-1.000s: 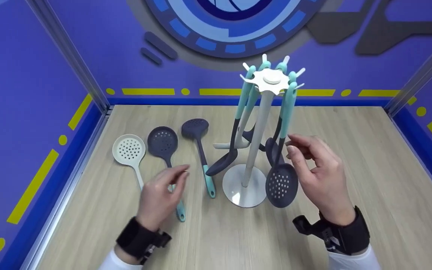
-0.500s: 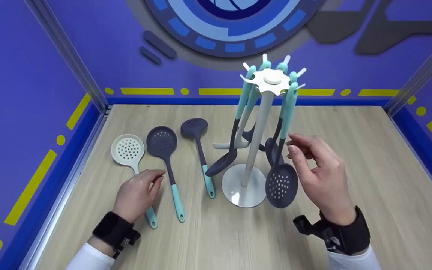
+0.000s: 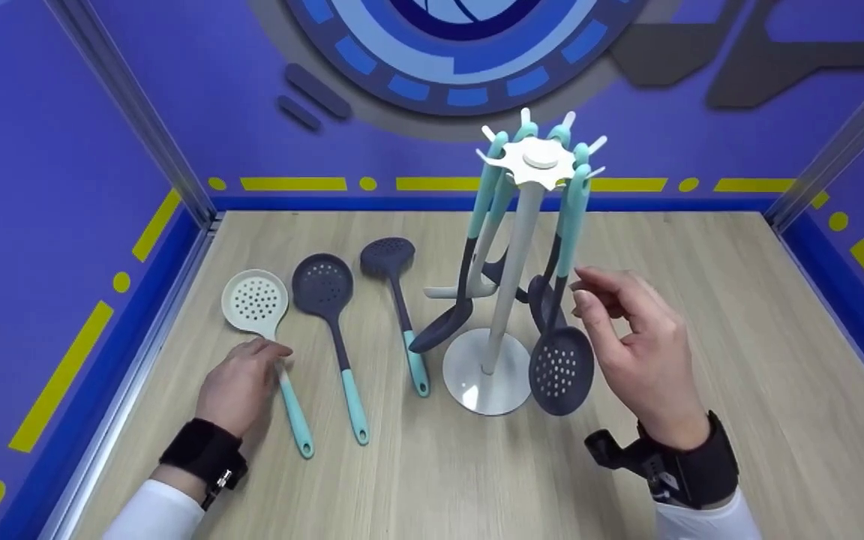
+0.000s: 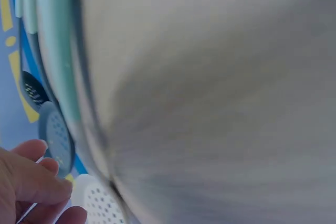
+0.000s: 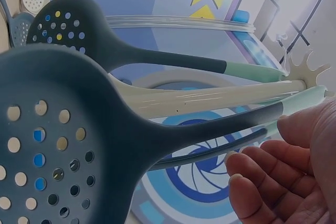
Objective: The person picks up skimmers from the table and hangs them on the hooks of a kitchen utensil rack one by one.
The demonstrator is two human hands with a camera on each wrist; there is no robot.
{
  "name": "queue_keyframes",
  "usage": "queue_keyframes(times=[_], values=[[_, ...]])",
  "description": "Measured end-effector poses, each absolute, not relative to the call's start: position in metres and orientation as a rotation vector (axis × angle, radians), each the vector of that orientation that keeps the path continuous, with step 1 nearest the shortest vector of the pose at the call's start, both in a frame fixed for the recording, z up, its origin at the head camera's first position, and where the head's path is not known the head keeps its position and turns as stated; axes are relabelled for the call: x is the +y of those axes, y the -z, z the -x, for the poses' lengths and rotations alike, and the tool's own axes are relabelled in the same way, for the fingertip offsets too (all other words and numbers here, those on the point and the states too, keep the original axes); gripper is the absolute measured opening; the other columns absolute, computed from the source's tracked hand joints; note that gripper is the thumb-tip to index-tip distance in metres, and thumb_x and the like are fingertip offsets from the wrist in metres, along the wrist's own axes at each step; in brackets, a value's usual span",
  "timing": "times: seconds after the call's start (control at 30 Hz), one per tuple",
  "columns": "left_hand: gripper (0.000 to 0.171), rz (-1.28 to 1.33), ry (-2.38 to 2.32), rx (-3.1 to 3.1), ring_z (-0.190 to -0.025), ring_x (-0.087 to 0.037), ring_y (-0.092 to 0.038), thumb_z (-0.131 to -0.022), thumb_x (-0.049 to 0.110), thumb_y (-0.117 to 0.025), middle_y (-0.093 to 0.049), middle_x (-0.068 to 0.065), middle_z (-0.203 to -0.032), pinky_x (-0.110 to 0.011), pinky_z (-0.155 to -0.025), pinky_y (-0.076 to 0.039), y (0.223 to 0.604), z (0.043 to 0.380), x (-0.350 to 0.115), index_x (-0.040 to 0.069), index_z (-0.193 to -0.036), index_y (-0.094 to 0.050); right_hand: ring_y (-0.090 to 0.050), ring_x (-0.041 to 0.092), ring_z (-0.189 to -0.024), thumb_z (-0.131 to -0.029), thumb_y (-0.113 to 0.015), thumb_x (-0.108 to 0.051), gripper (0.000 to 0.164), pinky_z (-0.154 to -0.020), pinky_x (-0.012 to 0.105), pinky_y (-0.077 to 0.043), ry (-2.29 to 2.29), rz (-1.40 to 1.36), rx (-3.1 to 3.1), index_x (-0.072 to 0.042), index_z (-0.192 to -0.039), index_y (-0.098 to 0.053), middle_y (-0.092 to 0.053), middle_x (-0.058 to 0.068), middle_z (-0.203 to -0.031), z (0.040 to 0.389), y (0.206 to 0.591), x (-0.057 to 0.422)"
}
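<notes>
One white skimmer (image 3: 255, 298), round perforated head, turquoise lower handle, is laid flat on the desk (image 3: 432, 480) near its left edge. The head is directed toward the far left corner; the neck is partly covered by the left hand (image 3: 241, 386). One dark perforated spoon (image 3: 561, 371) is hung bowl-down from a white stand (image 3: 516, 255).

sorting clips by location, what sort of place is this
Probably a staged booth, not a kitchen: printed blue panels on three sides, metal corner posts, a wood-look tabletop bearing a utensil stand.
</notes>
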State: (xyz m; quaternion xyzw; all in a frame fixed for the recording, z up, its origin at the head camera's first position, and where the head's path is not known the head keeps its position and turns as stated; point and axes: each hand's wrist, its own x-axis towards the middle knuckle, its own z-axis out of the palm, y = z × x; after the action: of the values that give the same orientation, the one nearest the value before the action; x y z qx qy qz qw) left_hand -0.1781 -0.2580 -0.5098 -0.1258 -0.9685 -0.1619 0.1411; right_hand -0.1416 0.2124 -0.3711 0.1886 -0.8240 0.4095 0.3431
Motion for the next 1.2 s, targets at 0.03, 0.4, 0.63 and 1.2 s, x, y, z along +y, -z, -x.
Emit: queue_keyframes(times=[0.03,0.4,0.63,1.2], values=[[0.034,0.364,0.466,-2.801,-0.108,-0.031,-0.068,-0.083,-0.012,-0.072,-0.072,-0.009,-0.112,-0.049,-0.081,-0.059,0.512,0.178,-0.259,0.010,-0.108,-0.075,-0.066,0.003,-0.084,-0.097,-0.067,-0.002,0.027,-0.075,0.011,-0.052,-1.065,-0.489,-2.141,-0.009,-0.122,-0.072,-0.072,-0.001,-0.099,0.142,0.371,0.213],[0.023,0.331,0.428,-2.840,-0.103,-0.030,-0.067,-0.084,-0.008,-0.074,-0.073,-0.007,-0.109,-0.048,-0.077,-0.060,0.518,0.184,-0.254,0.010,-0.097,-0.078,-0.064,0.002,-0.084,-0.096,-0.067,0.000,0.028,-0.076,0.010,-0.051,-1.071,-0.476,-2.147,-0.007,-0.122,-0.071,-0.071,0.001,-0.099,0.140,0.371,0.213],[0.016,0.311,0.406,-2.836,-0.104,-0.029,-0.067,-0.089,-0.004,-0.073,-0.073,-0.006,-0.112,-0.046,-0.079,-0.060,0.518,0.185,-0.254,0.009,-0.095,-0.078,-0.065,0.002,-0.085,-0.097,-0.067,-0.001,0.028,-0.076,0.010,-0.051,-1.072,-0.470,-2.152,-0.009,-0.124,-0.071,-0.071,0.001,-0.100,0.139,0.371,0.213],[0.021,0.340,0.458,-2.756,-0.106,-0.031,-0.069,-0.091,-0.003,-0.071,-0.074,-0.007,-0.111,-0.047,-0.083,-0.059,0.504,0.179,-0.259,0.010,-0.106,-0.076,-0.063,0.000,-0.085,-0.094,-0.069,0.004,0.030,-0.077,0.007,-0.049,-1.065,-0.450,-2.148,-0.005,-0.122,-0.071,-0.071,0.006,-0.097,0.140,0.372,0.212]])
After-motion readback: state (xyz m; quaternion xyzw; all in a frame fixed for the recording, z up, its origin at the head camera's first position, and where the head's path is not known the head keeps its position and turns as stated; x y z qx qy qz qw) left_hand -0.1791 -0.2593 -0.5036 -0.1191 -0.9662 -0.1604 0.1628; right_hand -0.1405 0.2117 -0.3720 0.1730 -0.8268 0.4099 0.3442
